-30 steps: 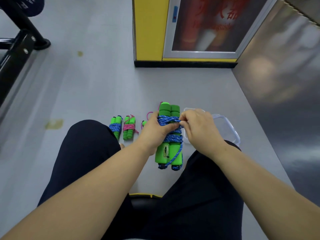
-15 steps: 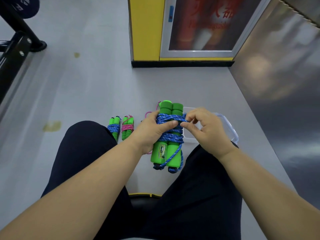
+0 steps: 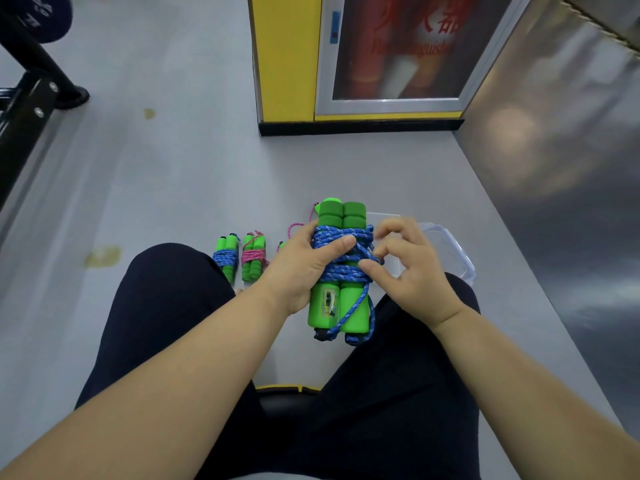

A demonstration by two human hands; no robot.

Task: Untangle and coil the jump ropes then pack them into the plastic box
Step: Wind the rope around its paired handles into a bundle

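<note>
Frame centre: our left hand (image 3: 301, 265) clamps handles (image 3: 341, 216), thumb pinning blue cord (image 3: 346, 271); right hand (image 3: 415, 271) pinches cord end; box (image 3: 459, 252) just right, behind. Risk: we ease thumb before tuck, wraps spring loose.

One head cam, wide-angle, facing fwd/down, close range

Around the held jump rope (image 3: 346, 276), bare floor (image 3: 180, 188) lies open from 10 to 12 o'clock; a blue-wound bundle (image 3: 225, 259) and a pink-wound bundle (image 3: 254, 258) lie at 9 o'clock, just beside the left hand (image 3: 301, 268); the plastic box (image 3: 453, 251) sits at 2 o'clock behind the right hand (image 3: 415, 275); a metal wall (image 3: 561, 202) closes 3 o'clock; a yellow cabinet (image 3: 284, 57) stands far off at 12; thighs (image 3: 166, 306) fill 6.
</note>
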